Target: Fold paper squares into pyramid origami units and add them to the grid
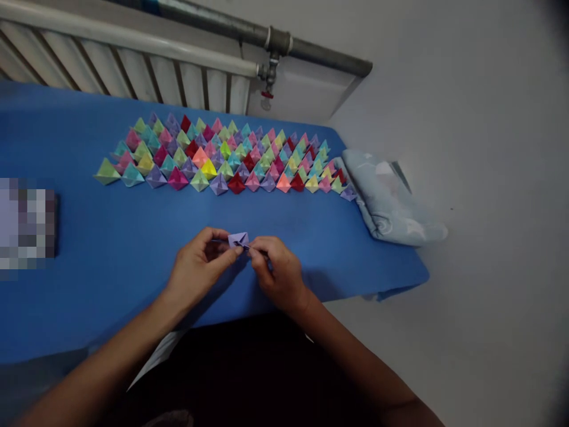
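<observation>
Mid-frame, the left hand pinches purple paper; the right hand, gripping a slim tool, should press gently.

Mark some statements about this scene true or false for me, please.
1. The left hand holds a purple paper piece. True.
2. The right hand lies flat and holds nothing. False: the right hand grips a slim dark object.
3. The paper pieces in rows are all white. False: the rows of paper pieces are in many colours.
4. A folded, patterned cloth lies right of the rows. True.
</observation>
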Available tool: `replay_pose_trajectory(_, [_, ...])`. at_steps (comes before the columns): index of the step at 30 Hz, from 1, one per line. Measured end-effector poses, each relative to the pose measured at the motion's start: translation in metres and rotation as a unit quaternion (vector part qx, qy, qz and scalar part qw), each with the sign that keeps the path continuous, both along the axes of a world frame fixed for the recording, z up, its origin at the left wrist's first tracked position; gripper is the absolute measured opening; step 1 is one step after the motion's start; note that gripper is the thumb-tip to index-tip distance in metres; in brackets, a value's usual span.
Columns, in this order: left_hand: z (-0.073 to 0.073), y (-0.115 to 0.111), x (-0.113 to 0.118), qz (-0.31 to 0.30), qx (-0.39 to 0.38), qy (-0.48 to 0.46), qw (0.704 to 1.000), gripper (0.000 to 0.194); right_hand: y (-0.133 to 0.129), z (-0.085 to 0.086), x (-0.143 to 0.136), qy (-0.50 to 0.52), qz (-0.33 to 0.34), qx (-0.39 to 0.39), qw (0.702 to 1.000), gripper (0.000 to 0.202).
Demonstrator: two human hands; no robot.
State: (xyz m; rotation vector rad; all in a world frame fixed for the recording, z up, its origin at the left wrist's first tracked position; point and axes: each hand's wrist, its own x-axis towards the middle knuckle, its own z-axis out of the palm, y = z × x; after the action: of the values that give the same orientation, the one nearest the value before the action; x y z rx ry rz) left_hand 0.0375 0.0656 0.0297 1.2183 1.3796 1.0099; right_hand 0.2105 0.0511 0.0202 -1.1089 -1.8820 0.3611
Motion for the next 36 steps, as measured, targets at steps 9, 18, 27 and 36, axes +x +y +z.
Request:
replay_pose_trajectory(9, [-0.003, 0.034, 0.007, -0.026, -0.013, -0.047, 0.998, 0.025, 0.012, -0.006, -0.003, 0.006, -0.021, -0.057, 0.998, 0.016])
replay_pose_trajectory(18, [-0.019, 0.084, 0.016, -0.052, 0.059, 0.028, 0.996, 0.034, 0.041, -0.014, -0.004, 0.114, -0.062, -0.201, 0.971, 0.012])
replay_pose_trajectory(27, [-0.032, 0.112, 0.01, -0.067, 0.198, 0.189, 0.96, 0.028, 0.139, -0.003, 0.003, 0.062, 0.01, -0.255, 0.965, 0.017])
replay_pose_trajectory(36, [-0.034, 0.109, 0.005, -0.065, 0.15, 0.163, 0.973, 0.031, 0.136, -0.021, -0.001, 0.065, 0.037, -0.254, 0.964, 0.014])
